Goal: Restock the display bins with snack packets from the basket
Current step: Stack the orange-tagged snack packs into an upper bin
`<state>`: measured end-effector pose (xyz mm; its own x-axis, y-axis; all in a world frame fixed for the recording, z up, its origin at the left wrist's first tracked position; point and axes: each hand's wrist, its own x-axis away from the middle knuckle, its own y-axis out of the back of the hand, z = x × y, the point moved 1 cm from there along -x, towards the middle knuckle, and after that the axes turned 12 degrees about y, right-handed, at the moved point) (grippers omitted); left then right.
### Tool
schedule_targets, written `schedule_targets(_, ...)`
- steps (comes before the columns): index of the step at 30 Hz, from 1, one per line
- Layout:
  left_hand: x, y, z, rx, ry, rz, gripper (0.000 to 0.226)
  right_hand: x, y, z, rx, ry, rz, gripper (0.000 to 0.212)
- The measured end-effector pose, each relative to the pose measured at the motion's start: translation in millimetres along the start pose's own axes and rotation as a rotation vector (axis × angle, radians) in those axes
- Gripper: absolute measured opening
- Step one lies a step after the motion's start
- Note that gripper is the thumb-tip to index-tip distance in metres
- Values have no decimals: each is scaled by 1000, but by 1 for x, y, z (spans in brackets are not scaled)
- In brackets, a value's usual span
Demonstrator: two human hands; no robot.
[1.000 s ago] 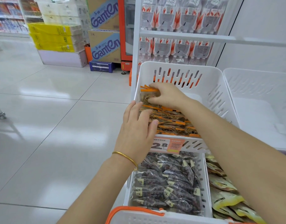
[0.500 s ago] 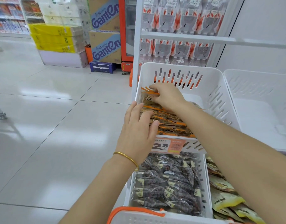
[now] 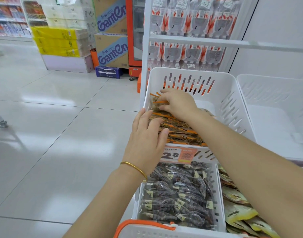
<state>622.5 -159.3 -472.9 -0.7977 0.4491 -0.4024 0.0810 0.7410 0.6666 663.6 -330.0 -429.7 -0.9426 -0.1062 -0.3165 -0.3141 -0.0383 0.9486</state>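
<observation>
While the left hand (image 3: 145, 136) lies flat, fingers straight, against the near packets (image 3: 180, 133) in the upper bin (image 3: 233, 103), the right hand (image 3: 179, 103) curls its fingertips round the far end of the same row, along the bin's left wall. The step looks like squaring up that row. It should go best with light, even pressure from both ends, so the packets stand on edge and none buckles or slips over the rim. The basket (image 3: 147, 232) sits at the bottom edge of view.
</observation>
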Motion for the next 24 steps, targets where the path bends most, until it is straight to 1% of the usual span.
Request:
schedule_targets(3,-1,-1,2,-2,-4,2,66,-12,-7,-3,61,-12,-1,19)
schedule_targets(8,-1,-3,3,-10,-12,-4,64,-21,-13,-8,204,-138,-108,18)
schedule_targets(10,-1,-3,4,-7,-13,-7,63,-23,-16,-8,205,-154,-99,16)
schedule_targets(12,-2,-3,3,-8,-10,-3,62,-25,-16,-7,100,-138,-39,16)
schedule_targets(15,-2,-2,3,-11,0,2,60,-21,-5,-5,-220,-108,52,23)
schedule_targets(16,-2,-2,3,-8,1,4,62,-18,0,-5,-365,-122,36,22)
schedule_targets(17,-2,-2,3,-3,1,5,64,-15,5,-5,-512,-163,-25,19)
schedule_targets(18,-2,-2,3,1,2,8,66,-13,7,-6,-630,-221,-115,17)
schedule_targets(19,-2,-2,3,2,3,8,66,-11,8,-8,-686,-275,-194,20)
schedule_targets(20,-2,-2,3,0,4,8,65,-12,8,-10,-665,-309,-216,27)
schedule_targets(21,-2,-2,3,-2,7,10,61,-13,7,-11,-610,-328,-175,38)
schedule_targets(23,-2,-2,4,-2,14,15,56,-18,2,-11,-509,-327,-14,58)
schedule_targets(24,-2,-2,3,1,10,13,57,-22,-2,-11,-473,-316,51,62)
